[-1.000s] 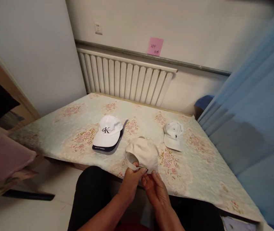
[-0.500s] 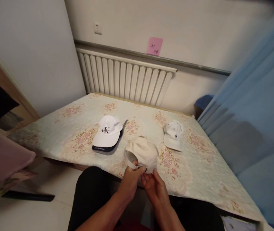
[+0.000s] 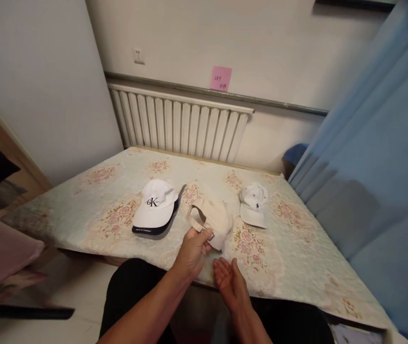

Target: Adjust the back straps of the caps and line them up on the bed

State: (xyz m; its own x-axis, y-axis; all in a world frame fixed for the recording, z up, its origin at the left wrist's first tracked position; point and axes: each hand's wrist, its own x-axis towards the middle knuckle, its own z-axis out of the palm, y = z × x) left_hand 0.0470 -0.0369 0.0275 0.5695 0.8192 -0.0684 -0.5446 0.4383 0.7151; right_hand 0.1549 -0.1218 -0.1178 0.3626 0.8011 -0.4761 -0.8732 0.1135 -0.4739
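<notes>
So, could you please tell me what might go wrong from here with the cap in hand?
Only the left hand grips the beige cap, at its back strap, so the cap might twist or slip. The right hand, open and apart from the cap, might not steady it in time. If the cap swung to the person's left, it could nudge the white lettered cap nearby on the floral sheet.

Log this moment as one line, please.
left hand: grips beige cap at strap | right hand: open, holding nothing | floral cover: lettered cap left, small-logo cap right
</notes>
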